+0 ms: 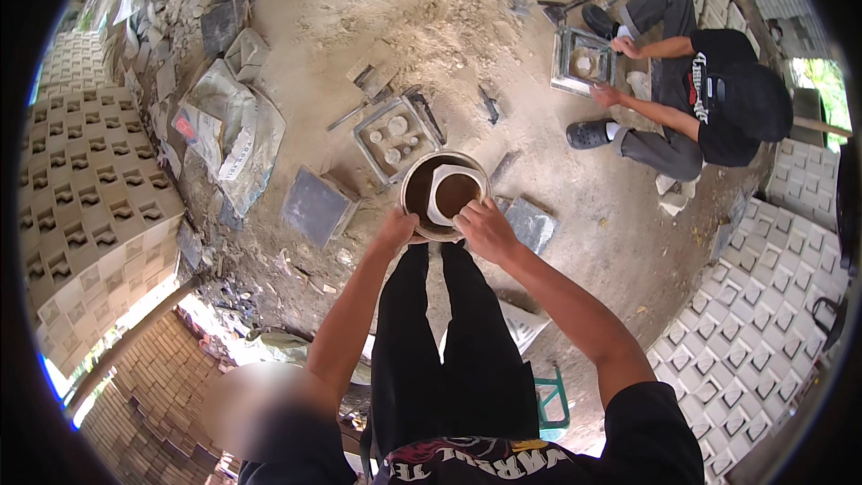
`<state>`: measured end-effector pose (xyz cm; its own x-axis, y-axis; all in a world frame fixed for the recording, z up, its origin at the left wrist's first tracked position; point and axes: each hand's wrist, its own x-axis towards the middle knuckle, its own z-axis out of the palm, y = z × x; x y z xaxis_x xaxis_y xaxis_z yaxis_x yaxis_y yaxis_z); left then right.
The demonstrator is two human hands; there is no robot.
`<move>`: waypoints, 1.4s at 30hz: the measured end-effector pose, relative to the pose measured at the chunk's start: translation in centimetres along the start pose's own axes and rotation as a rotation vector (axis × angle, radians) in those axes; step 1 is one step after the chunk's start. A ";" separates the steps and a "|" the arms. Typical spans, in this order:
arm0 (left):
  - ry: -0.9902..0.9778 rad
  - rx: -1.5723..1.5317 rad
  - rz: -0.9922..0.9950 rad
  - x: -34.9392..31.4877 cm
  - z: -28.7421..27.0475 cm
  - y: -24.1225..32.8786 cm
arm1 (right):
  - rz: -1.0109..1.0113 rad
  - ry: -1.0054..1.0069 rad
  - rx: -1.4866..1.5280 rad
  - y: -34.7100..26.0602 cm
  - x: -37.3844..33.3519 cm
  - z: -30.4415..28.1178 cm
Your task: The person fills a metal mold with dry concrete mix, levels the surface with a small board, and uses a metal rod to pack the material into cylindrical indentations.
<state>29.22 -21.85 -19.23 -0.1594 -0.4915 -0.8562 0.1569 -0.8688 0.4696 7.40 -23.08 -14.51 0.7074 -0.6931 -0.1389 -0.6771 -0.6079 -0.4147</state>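
Observation:
Above the ground in front of my legs is a round bucket [412,230] with dark brown liquid in it. A white plastic cup [439,194], also with brown liquid inside, sits at the bucket's right side. My left hand [397,230] is closed on the bucket's near left rim. My right hand [486,230] is closed at the near right, its fingers on the cup's edge beside the bucket rim. Just beyond the bucket, a square metal mould [366,145] with several round pieces inside lies on the ground.
At the right a co-worker [732,94] sits with both hands at another square mould [558,83]. Grey blocks [316,205] and a torn sack [235,130] lie to the left. Stacked pale blocks [99,162] line both sides. A green stool [555,400] stands by my right leg.

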 end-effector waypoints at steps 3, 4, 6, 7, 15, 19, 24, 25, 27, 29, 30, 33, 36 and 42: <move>-0.034 -0.034 -0.040 -0.1 -0.8 -0.7 | -0.046 -0.011 -0.014 -0.2 0.3 -0.2; -0.008 -0.049 -0.039 0.0 -1.0 -1.0 | -0.039 -0.001 -0.001 -0.1 0.5 -0.3; 0.003 -0.080 -0.042 -0.3 -0.4 -0.3 | -0.030 -0.008 0.006 0.7 0.8 -0.9; 0.007 -0.093 -0.044 -0.2 -0.1 0.2 | -0.034 0.021 0.024 0.8 1.0 -1.1; 0.013 -0.214 -0.005 5.9 -0.4 3.2 | 0.040 0.106 0.075 3.2 5.7 -4.6; 0.026 -0.231 0.059 8.2 1.0 8.6 | 0.007 0.207 0.063 6.8 9.7 -7.4; 0.042 -0.350 0.085 14.5 0.6 11.4 | -0.058 0.209 0.025 11.6 16.8 -11.3; 0.058 -0.362 0.073 15.2 0.5 12.2 | -0.070 0.205 0.019 12.5 17.9 -11.9; 0.083 -0.414 0.078 17.0 0.3 13.3 | -0.096 0.213 -0.009 13.8 20.2 -13.8; 0.104 -0.415 0.080 17.9 -0.1 13.5 | -0.123 0.247 -0.023 15.5 22.4 -14.9; 0.114 -0.416 0.081 18.4 -0.2 13.7 | -0.136 0.265 -0.031 16.6 23.5 -15.3; 0.254 -0.446 0.131 18.8 -0.1 14.9 | -0.187 0.294 -0.090 20.3 27.4 -15.7; 0.259 -0.467 0.085 18.5 -1.7 14.9 | -0.134 0.207 -0.132 23.8 30.5 -14.8; 0.276 -0.479 0.078 18.3 -2.5 15.4 | -0.039 0.227 -0.055 28.0 31.7 -13.3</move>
<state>31.11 -44.07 -28.18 0.1217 -0.4634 -0.8777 0.5941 -0.6744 0.4384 8.14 -67.27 -18.57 0.6737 -0.7341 0.0848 -0.6644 -0.6519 -0.3654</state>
